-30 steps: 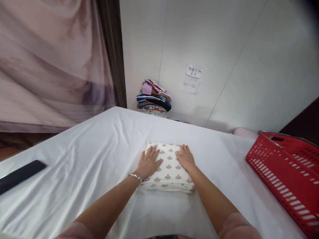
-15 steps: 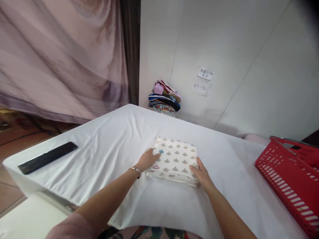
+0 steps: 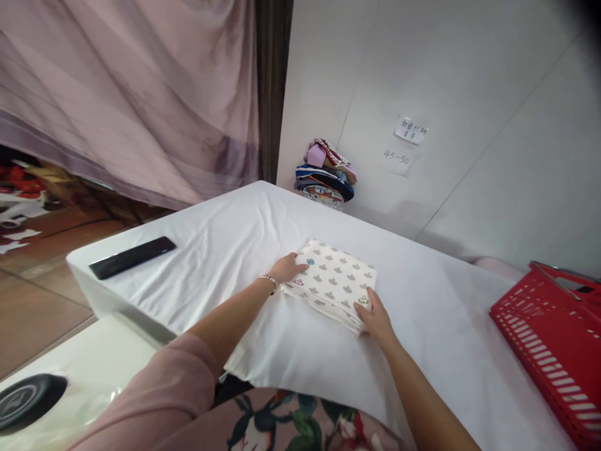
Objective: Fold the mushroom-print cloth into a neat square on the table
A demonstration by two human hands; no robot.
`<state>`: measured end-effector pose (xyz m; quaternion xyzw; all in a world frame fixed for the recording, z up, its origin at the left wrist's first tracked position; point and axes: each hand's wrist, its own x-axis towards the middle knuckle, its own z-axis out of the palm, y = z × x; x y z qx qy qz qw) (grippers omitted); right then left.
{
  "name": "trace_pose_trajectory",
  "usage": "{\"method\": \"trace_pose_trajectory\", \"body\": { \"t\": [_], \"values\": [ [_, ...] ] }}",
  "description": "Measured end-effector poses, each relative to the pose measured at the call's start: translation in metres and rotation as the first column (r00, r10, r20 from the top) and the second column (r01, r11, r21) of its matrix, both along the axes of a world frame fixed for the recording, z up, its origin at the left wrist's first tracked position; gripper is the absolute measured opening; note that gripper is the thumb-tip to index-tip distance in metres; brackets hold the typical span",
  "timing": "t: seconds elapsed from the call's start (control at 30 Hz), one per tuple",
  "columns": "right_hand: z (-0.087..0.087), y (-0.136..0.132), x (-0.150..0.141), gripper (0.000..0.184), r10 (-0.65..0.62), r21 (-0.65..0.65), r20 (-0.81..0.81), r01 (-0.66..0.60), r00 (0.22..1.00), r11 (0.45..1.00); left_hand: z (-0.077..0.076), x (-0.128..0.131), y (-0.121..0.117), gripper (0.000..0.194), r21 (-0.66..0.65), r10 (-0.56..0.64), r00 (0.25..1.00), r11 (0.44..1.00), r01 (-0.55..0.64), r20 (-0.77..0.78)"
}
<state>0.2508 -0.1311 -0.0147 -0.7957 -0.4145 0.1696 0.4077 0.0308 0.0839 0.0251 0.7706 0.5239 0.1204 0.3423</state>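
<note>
A folded white cloth (image 3: 334,275) printed with rows of grey mushroom-like shapes and a few coloured ones lies in several layers on the white-covered table (image 3: 451,351). On its left edge is my left hand (image 3: 287,269), the thumb on top and the other fingers around the side. My right hand (image 3: 378,319) grips the near right corner, its thumb also on the top layer. The fingertips beneath the cloth are hidden. A bracelet (image 3: 270,283) circles my left wrist.
A black flat object (image 3: 133,257) lies at the table's left edge. To the right stands a red plastic basket (image 3: 549,338). Folded fabrics (image 3: 325,172) are stacked by the wall, below paper notes (image 3: 411,130). A black round object (image 3: 32,401) sits on a lower white surface.
The view has swung left and down, showing more floor and the black round object. The folded cloth has turned slightly clockwise, with both hands still on its edges.
</note>
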Motion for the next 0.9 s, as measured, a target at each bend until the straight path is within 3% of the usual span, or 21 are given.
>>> {"method": "trace_pose_trajectory", "body": {
  "t": [0.13,0.23,0.3,0.4,0.47,0.53,0.9],
  "values": [
    [0.011,-0.012,-0.001,0.055,0.052,0.048,0.271,-0.068,0.961,0.997,-0.001,-0.019,-0.012,0.053,0.084,0.022,0.990,0.996,-0.034,0.138],
    [0.025,-0.020,-0.012,0.040,0.175,0.119,0.485,-0.263,0.857,0.957,0.006,-0.036,-0.026,0.039,0.282,-0.065,0.970,0.959,-0.003,0.233],
    [0.031,-0.021,-0.022,0.031,0.277,0.116,0.586,-0.417,0.762,0.901,0.008,-0.043,-0.037,0.033,0.444,-0.223,0.945,0.891,0.099,0.238],
    [0.034,-0.018,-0.033,0.026,0.392,0.044,0.643,-0.542,0.658,0.839,0.005,-0.043,-0.052,0.029,0.618,-0.472,0.876,0.719,0.317,0.101],
    [0.033,-0.015,-0.037,0.025,0.411,0.003,0.660,-0.550,0.628,0.835,0.001,-0.039,-0.057,0.028,0.657,-0.551,0.834,0.630,0.414,0.002],
    [0.033,-0.013,-0.039,0.024,0.400,-0.024,0.678,-0.525,0.616,0.851,-0.004,-0.034,-0.059,0.025,0.661,-0.580,0.813,0.591,0.462,-0.050],
    [0.037,-0.004,-0.049,0.019,0.386,-0.095,0.698,-0.457,0.602,0.884,-0.005,-0.015,-0.068,0.017,0.677,-0.618,0.776,0.520,0.522,-0.124]
  ]
}}
